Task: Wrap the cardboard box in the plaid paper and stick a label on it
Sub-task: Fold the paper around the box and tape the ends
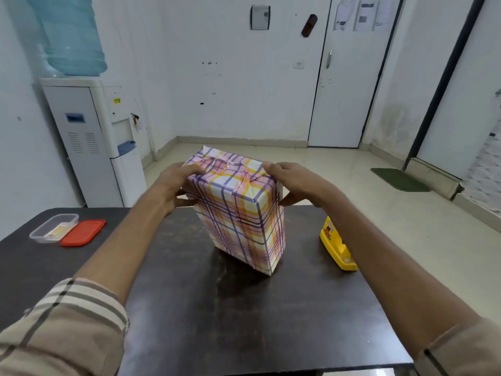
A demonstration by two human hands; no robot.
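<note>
Here, two hands clamp one box [240, 221] from opposite sides. The left hand [176, 185] grips its upper left side, fingers laid over the top edge and thumb pressed lower on the side. The right hand [294, 183] holds the upper right side, thumb on the top edge and fingers curled round the side below it. The hands are apart, with the box's width between them.

The box is fully covered in plaid paper [252, 240] and stands on its end on the dark table [244, 321], between the hands and slightly tilted. On its top end the folded flaps meet under a shiny strip of tape [230, 166], and one paper corner [208, 151] sticks up beyond the left hand.

Just outside the right forearm lies one yellow tape dispenser [336, 246], close to the table's right edge. Well out to the left of the left hand sit one clear plastic tub [53, 229], holding pale slips too small to read, and one red lid [82, 232] touching its side.

The box stands near the table's far edge. Bare tabletop lies between the two forearms, back to the near edge, and between the left forearm and the tub. Beyond the far edge is open floor.
</note>
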